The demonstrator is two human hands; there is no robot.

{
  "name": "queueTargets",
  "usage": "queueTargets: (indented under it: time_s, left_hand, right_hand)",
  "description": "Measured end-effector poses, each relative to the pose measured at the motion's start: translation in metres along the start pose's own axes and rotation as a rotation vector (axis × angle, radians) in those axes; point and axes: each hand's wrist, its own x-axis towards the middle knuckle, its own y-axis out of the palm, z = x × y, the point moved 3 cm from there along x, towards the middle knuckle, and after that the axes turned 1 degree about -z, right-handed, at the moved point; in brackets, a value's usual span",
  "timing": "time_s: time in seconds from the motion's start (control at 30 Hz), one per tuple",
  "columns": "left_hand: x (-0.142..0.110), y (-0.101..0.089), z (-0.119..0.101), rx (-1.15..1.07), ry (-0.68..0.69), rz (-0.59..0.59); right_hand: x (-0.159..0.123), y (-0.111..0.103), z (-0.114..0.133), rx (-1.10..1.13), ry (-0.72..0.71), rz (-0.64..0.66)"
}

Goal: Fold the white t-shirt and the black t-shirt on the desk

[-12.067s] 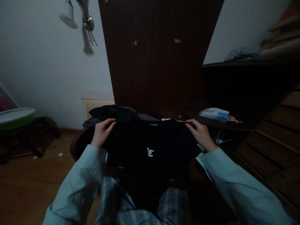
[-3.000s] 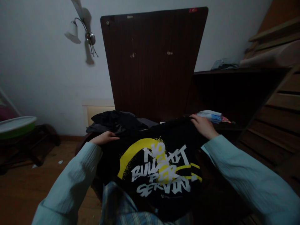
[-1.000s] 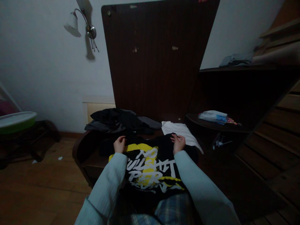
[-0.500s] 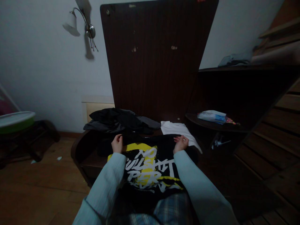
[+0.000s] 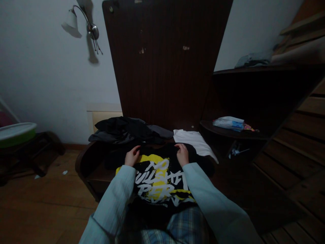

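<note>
A black T-shirt (image 5: 162,203) with white lettering and a yellow print lies spread over my lap and the front of a dark wooden seat. My left hand (image 5: 132,156) is at the upper left of the print, its fingers bent inward and closed on the cloth. Across from it, my right hand (image 5: 182,155) has curled fingers on the shirt's upper right part. Folds and dim light partly hide both sets of fingertips. Beyond the shirt's top edge is a pile of black and grey clothes (image 5: 127,130), with a white folded garment (image 5: 191,140) to its right.
The dark wooden seat (image 5: 82,159) has a curved left arm and a tall back panel (image 5: 165,67). On the right, a corner shelf (image 5: 210,127) holds a blue-and-white packet (image 5: 228,123). A green basin (image 5: 19,135) rests on a stool at left. A wall lamp (image 5: 92,31) hangs above.
Both hands have moved inward along the shirt's upper edge and are closer together, the right one more. The shirt stays spread in nearly the same place. The view has shifted slightly.
</note>
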Motion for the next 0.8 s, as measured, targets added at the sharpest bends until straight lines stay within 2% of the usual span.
queueTargets:
  time_s: [0.1,0.17,0.27,0.37,0.43,0.63,0.8]
  left_hand:
    - [0.000,0.007,-0.001,0.007,0.087,0.120]
    - [0.000,0.010,-0.002,-0.006,0.117,0.159]
    - [-0.001,0.012,-0.006,-0.043,0.211,0.154]
    - [-0.002,0.011,-0.011,-0.083,0.324,0.107]
    - [-0.003,0.011,-0.012,-0.070,0.330,0.109]
    - [-0.005,0.017,-0.013,0.098,0.277,0.244]
    - [-0.015,0.020,-0.020,0.307,0.284,0.267]
  right_hand:
    - [-0.003,0.012,0.003,-0.055,-0.043,0.156]
    - [-0.006,0.019,0.003,-0.104,-0.071,0.250]
    - [-0.008,0.023,0.003,-0.146,-0.098,0.331]
    - [-0.009,0.024,0.004,-0.142,-0.097,0.348]
    - [-0.009,0.025,0.006,-0.138,-0.110,0.361]
    - [-0.013,0.032,0.009,-0.289,-0.161,0.478]
    - [-0.025,0.031,0.017,-0.425,-0.144,0.556]
